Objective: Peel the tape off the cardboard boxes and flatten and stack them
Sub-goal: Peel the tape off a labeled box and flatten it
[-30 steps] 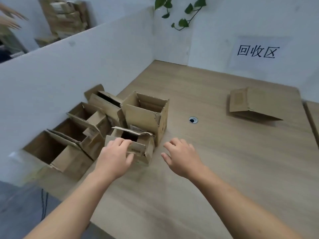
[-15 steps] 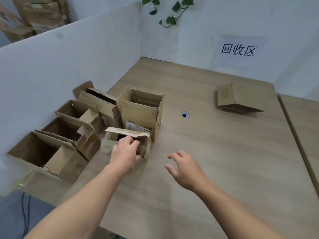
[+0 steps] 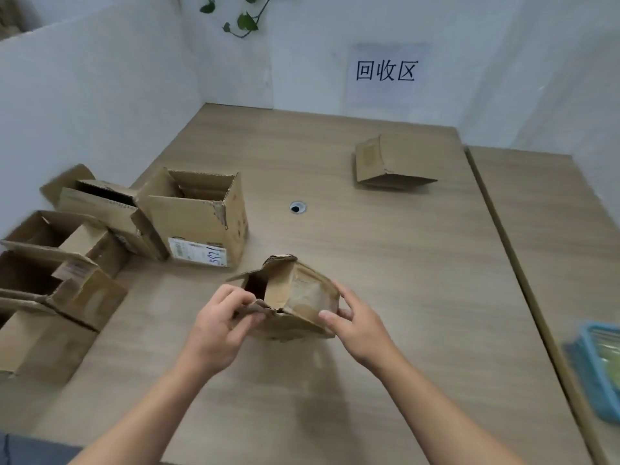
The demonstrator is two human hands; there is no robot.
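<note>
A small, worn cardboard box (image 3: 295,297) is lifted just above the wooden table (image 3: 385,297), tipped on its side with its open end facing left. My left hand (image 3: 221,320) pinches its torn left flap. My right hand (image 3: 355,323) grips its right side, where shiny tape covers the face. Several open boxes stand along the left wall; the nearest upright one (image 3: 201,216) carries a white label. A flattened box (image 3: 389,162) lies at the far right of the table.
White partition walls close the left and back sides; a paper sign (image 3: 385,72) hangs on the back wall. A cable hole (image 3: 297,207) sits mid-table. A blue tray (image 3: 600,367) rests on the adjoining table at the right edge.
The small box has come away from the cluster at the left to the table's middle. My right hand, empty before, now holds it too. The view shifted right.
</note>
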